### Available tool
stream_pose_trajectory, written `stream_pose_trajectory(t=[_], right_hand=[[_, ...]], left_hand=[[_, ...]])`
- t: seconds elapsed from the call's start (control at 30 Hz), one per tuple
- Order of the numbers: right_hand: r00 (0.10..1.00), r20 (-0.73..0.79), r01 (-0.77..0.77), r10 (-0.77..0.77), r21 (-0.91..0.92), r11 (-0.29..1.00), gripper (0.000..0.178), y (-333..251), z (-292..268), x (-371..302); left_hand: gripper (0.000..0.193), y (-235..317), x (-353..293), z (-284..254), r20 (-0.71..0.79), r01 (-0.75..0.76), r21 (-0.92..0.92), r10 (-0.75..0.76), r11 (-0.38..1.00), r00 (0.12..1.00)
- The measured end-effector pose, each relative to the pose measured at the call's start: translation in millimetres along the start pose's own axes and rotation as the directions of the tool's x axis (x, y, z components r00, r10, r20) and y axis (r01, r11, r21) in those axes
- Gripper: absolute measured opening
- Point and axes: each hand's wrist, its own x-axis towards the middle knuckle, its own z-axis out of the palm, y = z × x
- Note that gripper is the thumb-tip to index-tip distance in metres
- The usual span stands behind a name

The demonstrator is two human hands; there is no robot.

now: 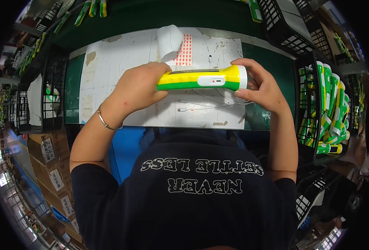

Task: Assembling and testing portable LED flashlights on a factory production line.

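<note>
A yellow and green flashlight (pixel 180 81) with a white head ring lies level between my hands, held above the white work surface (pixel 122 116). My left hand (pixel 140 85) is wrapped round its tail end. At the head end, my right hand (pixel 262 86) grips the white ring between thumb and fingers. A white oval panel with a small port and a red dot faces me on its side. Behind it are a sheet of red stickers (pixel 186 52) and a curled white sheet (pixel 169 41). White cables (pixel 201 107) with plugs lie beneath the flashlight.
At the right, a black crate (pixel 313 137) holds several similar flashlights (pixel 336 108). Another black basket (pixel 53 112) stands at the left, with cardboard boxes (pixel 53 175) below. More flashlights (pixel 93 7) lie beyond the table, and another black crate (pixel 282 27) stands at the far right.
</note>
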Motion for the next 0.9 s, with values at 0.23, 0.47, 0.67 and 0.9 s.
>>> stream_pose_trajectory(t=[0.23, 0.47, 0.67, 0.9], right_hand=[[0.984, 0.152, -0.104, 0.093, 0.066, 0.992, 0.061, -0.2, 21.6, 18.2], [0.926, -0.348, -0.347, 0.147, -0.625, 0.7, 0.043, 51.6, 33.3, 53.7], [0.95, -0.277, -0.306, 0.147, -0.72, 0.622, 0.031, 61.0, 53.4, 63.0], [0.99, -0.089, -0.091, 0.111, 0.21, 0.973, 0.018, 41.5, 46.6, 32.5]], left_hand=[[0.044, 13.0, 17.4, 18.5, 0.202, -0.033, -0.444, 0.136, 0.895, 0.97], [0.072, 5.4, 28.8, 62.4, 0.287, 0.277, -0.85, -0.048, 0.448, 0.957], [0.074, 3.4, 32.4, 79.0, 0.216, 0.302, -0.863, -0.244, 0.405, 0.945], [0.077, 5.9, 41.6, 83.5, 0.192, 0.266, -0.922, -0.265, 0.282, 0.945]])
